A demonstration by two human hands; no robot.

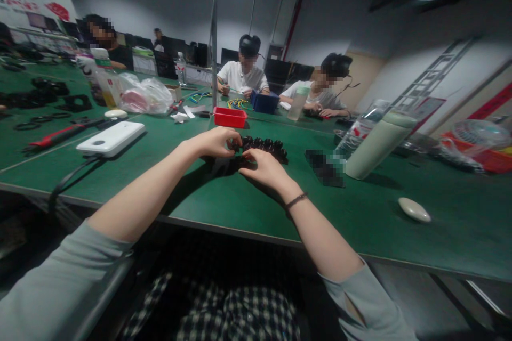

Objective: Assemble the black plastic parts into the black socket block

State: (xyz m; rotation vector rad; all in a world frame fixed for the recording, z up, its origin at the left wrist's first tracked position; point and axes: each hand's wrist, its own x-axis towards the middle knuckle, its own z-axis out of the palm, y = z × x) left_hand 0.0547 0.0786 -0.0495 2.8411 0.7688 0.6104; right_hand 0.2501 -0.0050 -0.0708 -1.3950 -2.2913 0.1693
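Below the near edge of the green table, black-and-white checked cloth covers the person's lap, and grey-green sleeves end by the elbows. A pale oval object lies by the near edge, toward its right end. Both forearms cross that edge; a dark bracelet circles the right wrist.

The left hand and right hand face each other, fingers curled inward around a dark patch just in front of the black toothed parts. Those parts lie in a row midway along the near edge, set in from it, partly behind the right hand (whether either hand's fingers grip a piece, I cannot tell).

To the left, in from the near edge, sits a white device with a black cable; a red-handled tool lies farther left. To the right, a pale green tumbler stands beside a blurred dark rectangle.

Beyond the black parts is a red tray, with a plastic bag to its left. Toward the far edge come yellow and green wires and a blue bin. Two co-workers in white shirts and dark headgear sit there, hands over the table.
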